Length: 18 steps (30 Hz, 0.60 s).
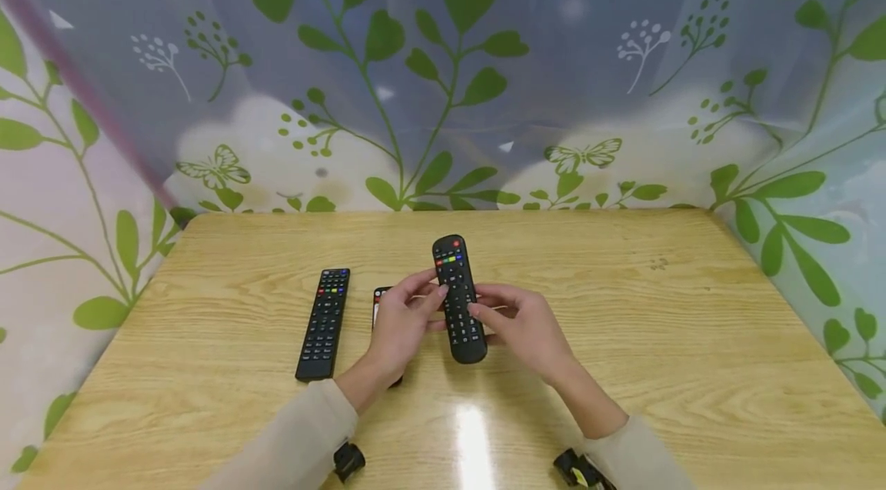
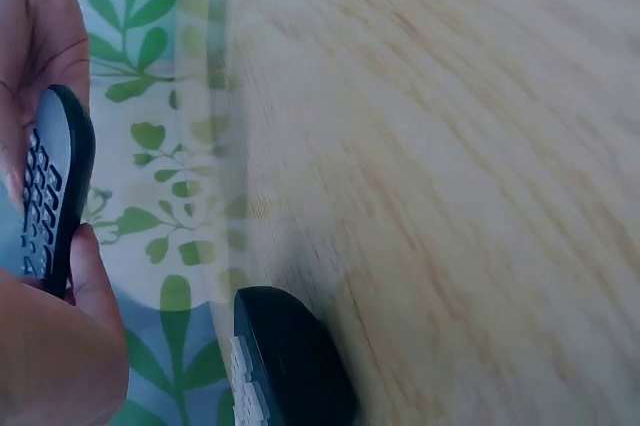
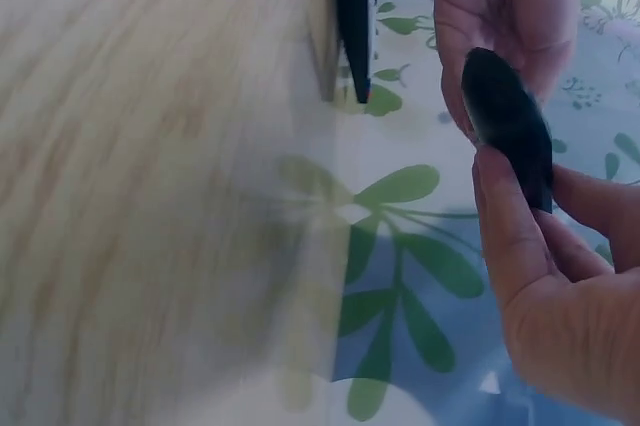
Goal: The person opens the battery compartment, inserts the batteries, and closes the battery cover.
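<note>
Both hands hold a black remote control (image 1: 459, 305) over the middle of the table, its buttons facing up. My left hand (image 1: 404, 317) grips its left edge, thumb on the button face. From the other side my right hand (image 1: 526, 328) pinches the right edge, thumb also on top. The left wrist view shows the held remote (image 2: 62, 176) edge-on between the hands, and the right wrist view shows its dark end (image 3: 505, 116). Under my left hand lies a second remote (image 1: 378, 295), mostly hidden by that hand and wrist.
A third, longer black remote (image 1: 324, 325) lies on the wooden table (image 1: 623, 305) to the left. Behind the table hangs a curtain (image 1: 443, 90) printed with green leaves. Small black devices (image 1: 349, 461) are worn at both wrists.
</note>
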{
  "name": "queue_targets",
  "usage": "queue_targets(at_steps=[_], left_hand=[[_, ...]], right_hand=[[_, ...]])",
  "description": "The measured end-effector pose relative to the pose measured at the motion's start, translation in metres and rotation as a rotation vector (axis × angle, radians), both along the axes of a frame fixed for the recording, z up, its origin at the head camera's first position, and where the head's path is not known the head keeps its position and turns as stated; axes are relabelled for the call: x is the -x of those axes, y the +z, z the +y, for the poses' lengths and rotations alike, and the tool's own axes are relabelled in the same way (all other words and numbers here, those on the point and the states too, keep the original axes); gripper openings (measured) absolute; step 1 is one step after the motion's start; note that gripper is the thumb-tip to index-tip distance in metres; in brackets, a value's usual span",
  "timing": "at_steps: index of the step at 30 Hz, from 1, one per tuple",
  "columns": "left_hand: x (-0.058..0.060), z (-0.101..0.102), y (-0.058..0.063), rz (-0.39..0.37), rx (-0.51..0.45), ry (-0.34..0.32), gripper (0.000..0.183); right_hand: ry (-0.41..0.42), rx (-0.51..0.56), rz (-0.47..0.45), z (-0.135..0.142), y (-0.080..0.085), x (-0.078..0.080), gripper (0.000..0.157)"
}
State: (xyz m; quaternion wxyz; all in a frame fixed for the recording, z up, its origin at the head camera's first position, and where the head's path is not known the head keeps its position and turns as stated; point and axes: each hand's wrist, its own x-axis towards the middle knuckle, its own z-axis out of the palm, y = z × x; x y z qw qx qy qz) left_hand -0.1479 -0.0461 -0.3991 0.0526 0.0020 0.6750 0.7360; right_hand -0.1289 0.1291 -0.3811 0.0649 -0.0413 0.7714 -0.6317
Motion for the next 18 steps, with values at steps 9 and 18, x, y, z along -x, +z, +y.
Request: queue_targets(at_steps=[9,18], left_hand=[[0.008,0.006,-0.002,-0.098,0.115,-0.036,0.039],[0.008,0.008,-0.009,-0.125,0.157,-0.108,0.044]], right_hand=[[-0.01,-0.061,-0.094,0.005,-0.009,0.015,0.027],[0.027,-0.173,-0.152,0.005,-0.023,0.023,0.025]])
